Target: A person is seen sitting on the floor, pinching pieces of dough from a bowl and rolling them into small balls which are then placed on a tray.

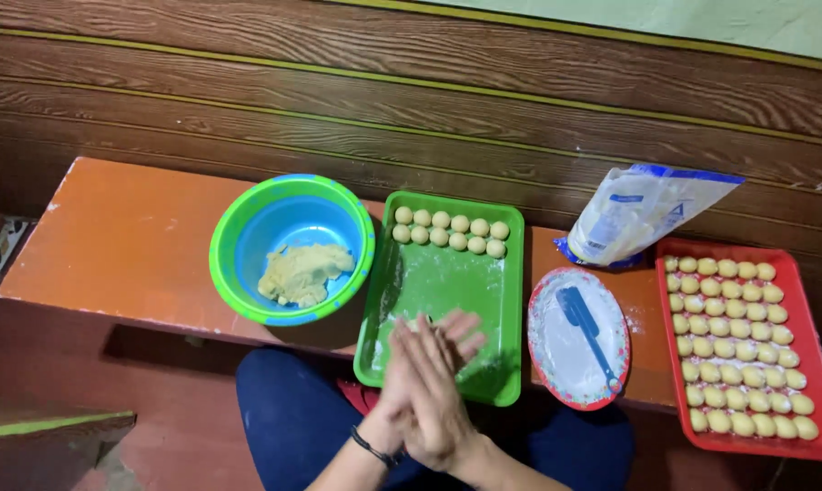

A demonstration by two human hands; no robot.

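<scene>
**Rolling dough between the palms**

Left hand (402, 377) and right hand (440, 391) press flat together over the green tray (511, 300); presumably a dough piece sits between, hidden. Best kept light, circling evenly. Finished balls (449, 231) lie beyond the hands. Bowl (247, 227) of dough left. White-and-blue flour bag (643, 214) slumps far right, on the bench (120, 236).

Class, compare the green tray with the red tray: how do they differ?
The green tray holds only two short rows of dough balls; the red tray is filled edge to edge. The green tray sits under the hands, the red tray at the bench's right end. Both are rectangular plastic.
</scene>
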